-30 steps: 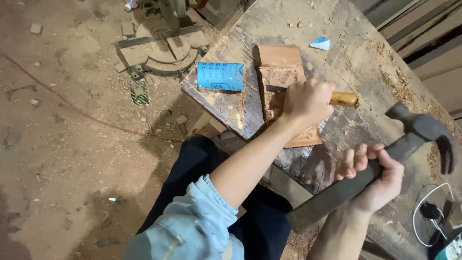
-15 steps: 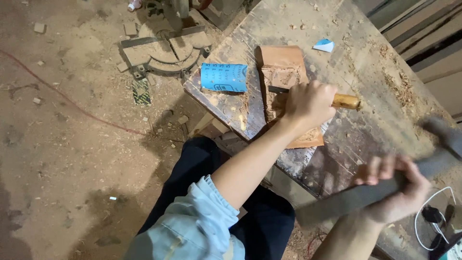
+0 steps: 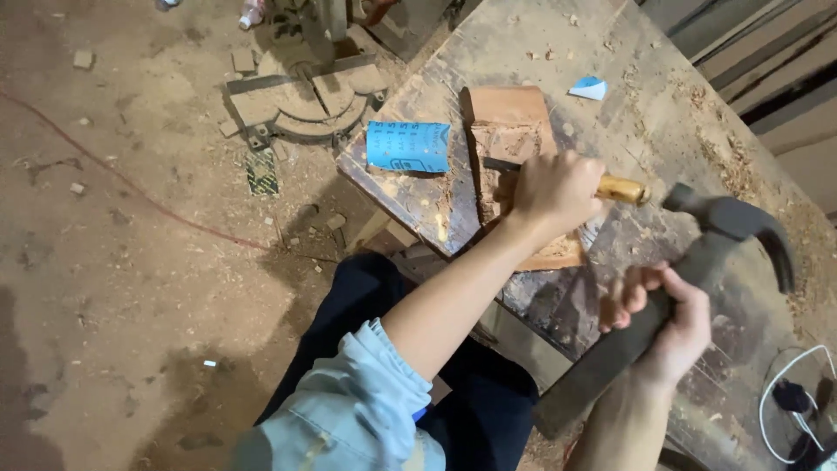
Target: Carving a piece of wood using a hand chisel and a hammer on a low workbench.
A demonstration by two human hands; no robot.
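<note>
Wood shavings and dust lie all over the worn table point(image 3: 697, 131) in the head view. A reddish wooden block point(image 3: 510, 118), partly carved, lies near the table's left edge. Just beside it, at the near left corner, sits a blue sheet of sandpaper point(image 3: 407, 146). A small blue and white scrap point(image 3: 590, 87) lies farther in toward the middle of the table, well apart from the hands. A white cable point(image 3: 785, 384) curls at the table's near right corner. On the dirt floor point(image 3: 113, 262) past the left edge stand cut wood pieces point(image 3: 301, 96), and a thin red cord point(image 3: 131, 183) crosses the ground.

Nothing stands between the hands and the block. The left hand point(image 3: 554, 187) is wrapped tight around a chisel point(image 3: 621, 188), whose pale wooden handle sticks out to the right while its dark blade rests on the carved block. The right hand point(image 3: 667, 318) is clenched around the dark handle of a claw hammer point(image 3: 728, 222); its head hangs just right of the chisel's handle end, close but not touching.
</note>
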